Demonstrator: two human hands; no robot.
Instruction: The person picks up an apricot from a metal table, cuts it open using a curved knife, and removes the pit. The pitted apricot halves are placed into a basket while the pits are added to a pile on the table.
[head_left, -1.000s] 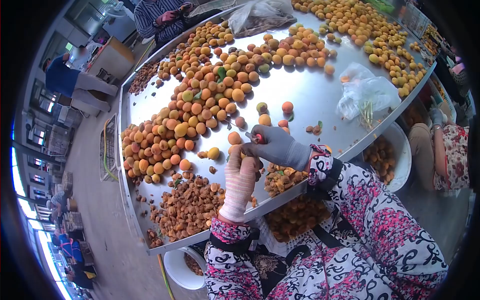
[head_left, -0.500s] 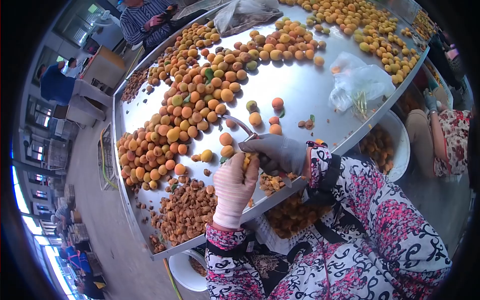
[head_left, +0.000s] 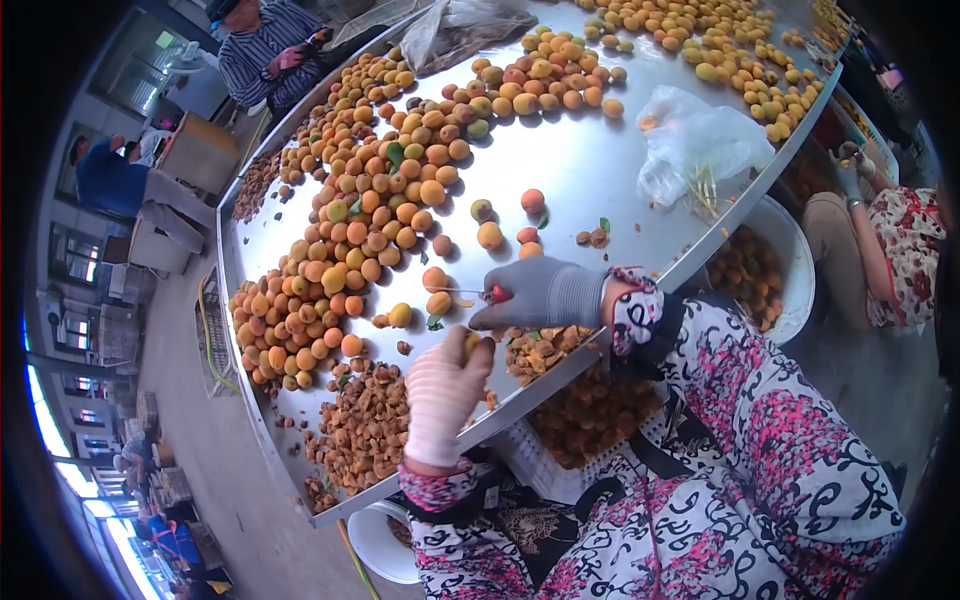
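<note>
My left hand (head_left: 445, 385), in a pale striped glove, is closed at the table's near edge. Between its thumb and fingers shows a small bit of orange-yellow apricot (head_left: 473, 343), mostly hidden. My right hand (head_left: 545, 293), in a grey glove, grips a small knife by its red handle (head_left: 497, 294); the thin blade points left over a few loose apricots (head_left: 434, 279). Below the left hand lies a heap of brown pits (head_left: 365, 425). Cut apricot pieces (head_left: 540, 350) lie under the right hand.
Whole apricots (head_left: 350, 240) spread across the metal table (head_left: 590, 165). A clear plastic bag (head_left: 690, 150) lies at the right. Below the edge are a white crate (head_left: 530, 465) of apricot pieces and white buckets (head_left: 795, 275). A co-worker's gloved hand (head_left: 848, 175) shows at far right.
My hands have moved apart, the left one down and left with the apricot. The knife has swung away from it, its blade now pointing left. The view has shifted slightly.
</note>
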